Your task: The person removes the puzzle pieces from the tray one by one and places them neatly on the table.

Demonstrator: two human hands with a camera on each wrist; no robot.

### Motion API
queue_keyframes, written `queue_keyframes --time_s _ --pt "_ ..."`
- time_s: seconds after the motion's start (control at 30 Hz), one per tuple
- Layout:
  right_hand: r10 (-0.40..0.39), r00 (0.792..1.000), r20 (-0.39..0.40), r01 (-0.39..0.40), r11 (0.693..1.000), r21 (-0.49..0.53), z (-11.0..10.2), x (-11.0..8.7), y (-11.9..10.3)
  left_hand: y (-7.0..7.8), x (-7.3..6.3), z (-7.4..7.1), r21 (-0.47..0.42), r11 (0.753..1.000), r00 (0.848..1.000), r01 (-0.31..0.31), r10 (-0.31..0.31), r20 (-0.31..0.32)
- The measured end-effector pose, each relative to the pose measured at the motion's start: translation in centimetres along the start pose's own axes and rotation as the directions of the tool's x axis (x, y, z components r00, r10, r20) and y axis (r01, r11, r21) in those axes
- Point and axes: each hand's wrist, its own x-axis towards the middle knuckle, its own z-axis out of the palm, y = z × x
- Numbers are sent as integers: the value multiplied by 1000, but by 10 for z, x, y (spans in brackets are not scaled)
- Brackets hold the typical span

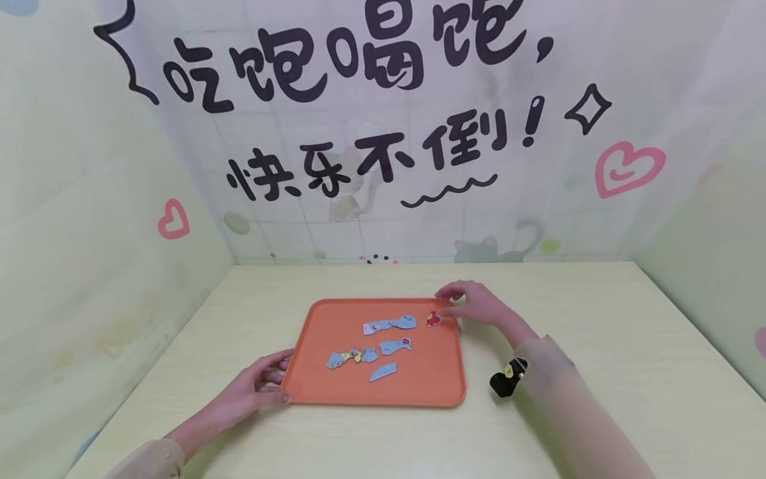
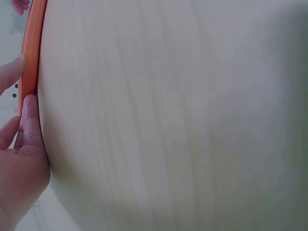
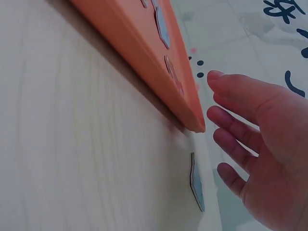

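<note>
An orange tray [image 1: 371, 392] lies on the table with several cut picture pieces on it. My left hand [image 1: 254, 386] grips the tray's left edge near the front corner. In the left wrist view its fingers [image 2: 32, 118] bear on the tray's outer wall. My right hand [image 1: 479, 304] is at the back right corner, its fingers loosely bent and apart. A small red piece [image 1: 433, 320] lies just beside it. The right wrist view shows that hand holding nothing, and a thin blue piece [image 3: 197, 185] by the tray corner, which the head view hides.
Blue strips [image 1: 389, 324] and a blue-and-yellow piece [image 1: 353, 357] lie flat in the tray. A small black device [image 1: 505, 379] sits at the right sleeve. The pale table [image 1: 598, 319] ends at a printed backdrop [image 1: 419, 233] behind and at the sides.
</note>
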Motion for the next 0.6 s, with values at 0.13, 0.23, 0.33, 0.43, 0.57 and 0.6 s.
queue_keyframes --time_s 0.13,0.23,0.33,0.43,0.57,0.6 --pt "52 999 -12 -52 998 27 8 2 -5 -1 0 0 -6 1000 1000 7 -7 -1" --pt "85 996 -19 -84 996 40 15 3 -8 -1 1 -1 -5 1000 1000 24 -24 -10" --pt "115 993 -31 -113 991 65 20 3 -11 -1 1 0 1 1000 1000 30 -30 -8" --pt "133 990 -51 -128 988 88 24 1 -14 1 2 0 4 1000 1000 20 -20 -2" --pt "141 987 -70 -135 987 89 28 1 -15 1 2 0 0 1000 1000 18 -18 -2" --pt "147 987 -69 -142 987 81 29 1 -15 1 1 0 3 1000 1000 21 -21 -3"
